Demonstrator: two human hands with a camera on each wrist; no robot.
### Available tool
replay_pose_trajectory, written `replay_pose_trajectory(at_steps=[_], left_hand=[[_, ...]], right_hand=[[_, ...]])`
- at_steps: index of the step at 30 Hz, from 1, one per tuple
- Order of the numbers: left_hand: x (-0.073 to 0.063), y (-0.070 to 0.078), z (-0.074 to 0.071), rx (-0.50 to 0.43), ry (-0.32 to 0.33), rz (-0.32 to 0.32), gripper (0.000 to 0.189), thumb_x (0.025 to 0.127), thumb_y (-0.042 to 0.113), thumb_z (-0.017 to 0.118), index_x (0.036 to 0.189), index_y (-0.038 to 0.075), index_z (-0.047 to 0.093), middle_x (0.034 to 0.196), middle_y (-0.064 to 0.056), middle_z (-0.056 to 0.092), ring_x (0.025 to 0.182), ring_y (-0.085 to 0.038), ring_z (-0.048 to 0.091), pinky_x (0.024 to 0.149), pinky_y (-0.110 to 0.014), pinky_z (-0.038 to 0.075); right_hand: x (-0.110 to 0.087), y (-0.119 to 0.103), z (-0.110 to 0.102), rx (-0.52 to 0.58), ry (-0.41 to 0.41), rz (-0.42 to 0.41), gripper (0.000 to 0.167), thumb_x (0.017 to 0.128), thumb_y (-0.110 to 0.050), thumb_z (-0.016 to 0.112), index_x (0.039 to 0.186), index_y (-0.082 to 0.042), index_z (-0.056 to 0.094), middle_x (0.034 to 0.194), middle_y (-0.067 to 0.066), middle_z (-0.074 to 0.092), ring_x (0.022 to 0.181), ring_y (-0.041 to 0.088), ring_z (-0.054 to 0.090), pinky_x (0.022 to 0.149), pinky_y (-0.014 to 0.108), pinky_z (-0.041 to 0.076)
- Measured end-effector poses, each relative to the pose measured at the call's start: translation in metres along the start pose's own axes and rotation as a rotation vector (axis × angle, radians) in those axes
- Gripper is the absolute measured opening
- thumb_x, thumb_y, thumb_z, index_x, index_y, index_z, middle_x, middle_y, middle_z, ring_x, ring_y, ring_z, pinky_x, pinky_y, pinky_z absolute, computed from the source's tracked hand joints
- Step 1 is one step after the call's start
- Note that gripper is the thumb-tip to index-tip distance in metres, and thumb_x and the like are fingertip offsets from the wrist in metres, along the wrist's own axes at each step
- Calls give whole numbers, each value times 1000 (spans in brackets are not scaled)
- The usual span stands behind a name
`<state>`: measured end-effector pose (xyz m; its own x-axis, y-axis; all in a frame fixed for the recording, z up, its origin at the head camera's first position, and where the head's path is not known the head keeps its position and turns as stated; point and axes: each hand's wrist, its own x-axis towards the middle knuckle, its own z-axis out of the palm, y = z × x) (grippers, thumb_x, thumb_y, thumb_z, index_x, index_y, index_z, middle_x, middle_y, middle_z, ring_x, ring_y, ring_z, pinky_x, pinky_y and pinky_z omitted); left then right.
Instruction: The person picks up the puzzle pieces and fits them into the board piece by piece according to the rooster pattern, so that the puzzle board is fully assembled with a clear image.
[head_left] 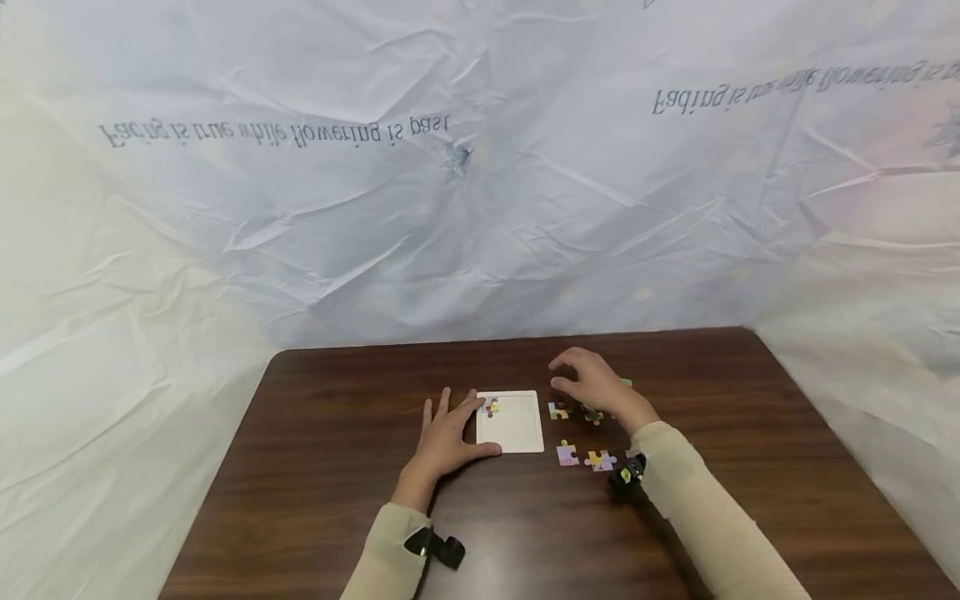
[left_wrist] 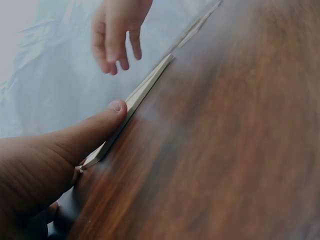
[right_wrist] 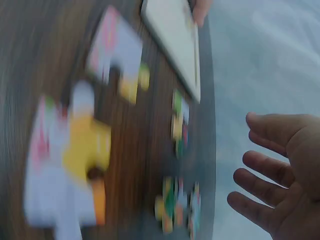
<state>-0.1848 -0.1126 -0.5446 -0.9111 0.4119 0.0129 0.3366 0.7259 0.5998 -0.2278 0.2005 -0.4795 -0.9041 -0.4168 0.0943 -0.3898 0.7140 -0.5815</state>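
A white square puzzle tray (head_left: 520, 427) lies on the table with one jigsaw piece (head_left: 491, 407) in its far left corner. My left hand (head_left: 444, 437) spreads along the tray's left side, fingers extended. Its index fingertip is at the far left corner, and its thumb (left_wrist: 102, 127) presses the near edge. Over the loose pieces to the right of the tray, my right hand (head_left: 592, 385) hovers with relaxed, slightly bent fingers and nothing between them. Beneath it are a jigsaw piece (head_left: 557, 411) and others partly hidden by the hand.
Nearer to me lie a pink-and-yellow jigsaw piece (head_left: 567, 455) and a yellow-and-lilac one (head_left: 600, 461). The dark wooden table (head_left: 337, 467) is bounded by a pale printed sheet (head_left: 480, 250) at the back and sides. Black straps with small cameras sit on both wrists.
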Motion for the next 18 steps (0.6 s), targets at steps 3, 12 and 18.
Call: replay_pose_trajectory(at_steps=[3, 12, 18], left_hand=[[1, 1, 2, -1, -3, 1, 94, 82, 65, 83, 160, 24, 49, 170, -3, 36, 161, -43, 7, 126, -66, -5], [3, -6, -1, 13, 18, 11, 94, 82, 65, 82, 159, 23, 51, 169, -4, 37, 161, -44, 8, 126, -66, -3], [8, -6, -1, 25, 24, 31, 94, 82, 64, 83, 158, 20, 52, 168, -6, 39, 160, -46, 11, 126, -68, 0]], right_hand=[[-5, 11, -11, -77, -22, 32, 30, 103, -8, 69, 129, 6, 69, 136, 26, 62, 127, 47, 58, 103, 63, 50], [-12, 37, -20, -210, -102, 63, 24, 98, 0, 73, 121, 5, 73, 119, 21, 71, 107, 39, 69, 89, 55, 59], [-16, 43, -18, -215, -93, 50, 19, 96, 3, 73, 115, 2, 76, 115, 20, 72, 102, 36, 71, 85, 53, 60]])
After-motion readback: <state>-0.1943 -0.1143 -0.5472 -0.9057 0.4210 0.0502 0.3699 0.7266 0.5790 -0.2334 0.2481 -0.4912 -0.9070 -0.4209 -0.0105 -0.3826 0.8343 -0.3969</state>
